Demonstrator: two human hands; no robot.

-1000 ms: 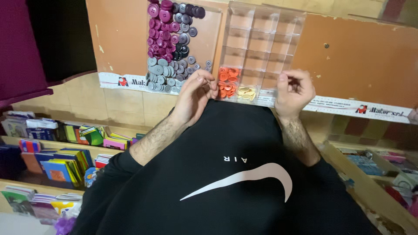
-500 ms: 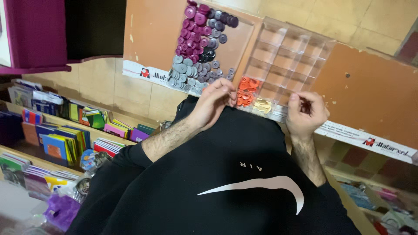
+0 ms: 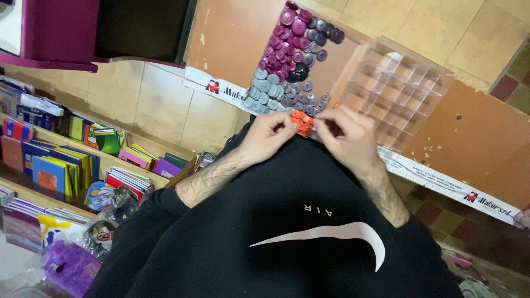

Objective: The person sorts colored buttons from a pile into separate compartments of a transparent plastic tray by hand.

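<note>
Both hands, left [image 3: 270,132] and right [image 3: 350,135], pinch at one heap of orange buttons [image 3: 301,120] beside one clear compartment tray [image 3: 395,91]

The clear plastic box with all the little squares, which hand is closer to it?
The right hand. It sits right at the near edge of the clear compartment box. The left hand is farther away, on the other side of the orange buttons.

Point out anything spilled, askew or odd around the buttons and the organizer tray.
Most buttons lie loose on the brown board, not in the clear compartment tray: purple buttons, grey buttons, one black cluster. Tray compartments look mostly empty. Both hands, left and right, meet at the orange buttons.
</note>
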